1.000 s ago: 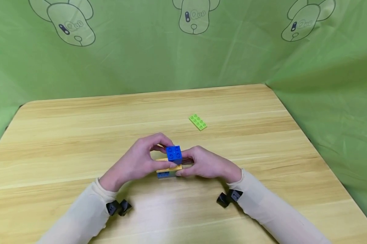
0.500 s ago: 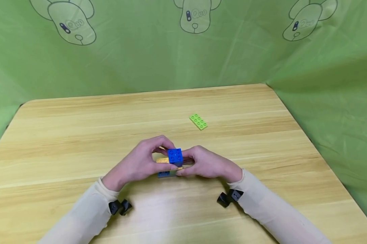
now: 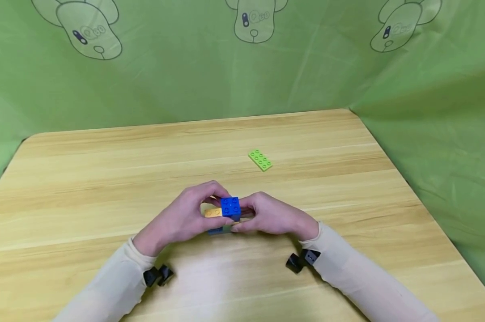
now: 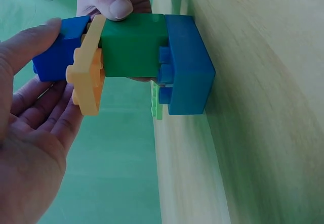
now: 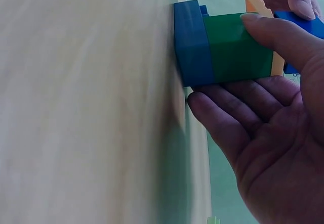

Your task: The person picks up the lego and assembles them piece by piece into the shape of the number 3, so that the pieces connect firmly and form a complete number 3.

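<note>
A small stack of toy building bricks stands near the table's middle. At its base lies a darker blue brick [image 4: 190, 64], with a green block [image 4: 134, 44] on it. Over that sits a yellow-orange plate [image 4: 91, 75] that juts out to the left. My left hand [image 3: 182, 217] pinches a bright blue square brick [image 3: 230, 206] between thumb and fingers at the right end of the plate. Whether this brick is pressed fully down cannot be told. My right hand [image 3: 272, 214] grips the green block, its thumb [image 5: 268, 29] on the near side.
A light green studded plate [image 3: 260, 160] lies on the wooden table [image 3: 125, 174] behind the stack. Green cloth [image 3: 186, 80] with printed animal heads hangs behind the table and along its sides. A small black device [image 3: 158, 275] sits at each wrist.
My left hand has come slightly nearer and right with the bright blue brick, which now covers the right end of the yellow-orange plate. My right hand stays nearly still.
</note>
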